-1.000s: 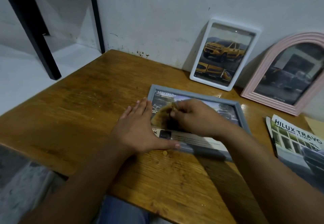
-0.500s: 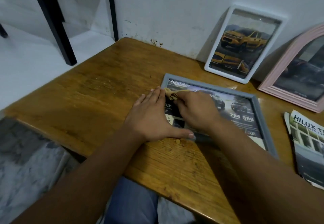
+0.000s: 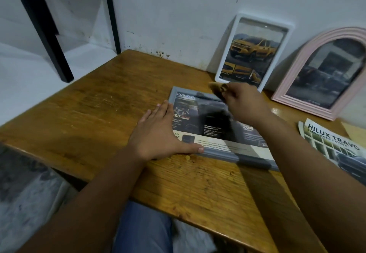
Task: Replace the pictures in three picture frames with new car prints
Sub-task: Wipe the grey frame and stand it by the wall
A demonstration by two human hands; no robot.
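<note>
Grey frame (image 3: 217,154) lies flat on the desk (image 3: 99,114), a car print under its glass. Left hand (image 3: 158,134) rests flat and spread on the frame's left edge, thumb along the near rail. Right hand (image 3: 243,102) hovers above the far edge, pinching a small tan cloth (image 3: 216,88). White frame (image 3: 253,52) and pink arched frame (image 3: 324,74) lean against the wall, both holding car pictures. Brochure (image 3: 332,145) lies at right.
</note>
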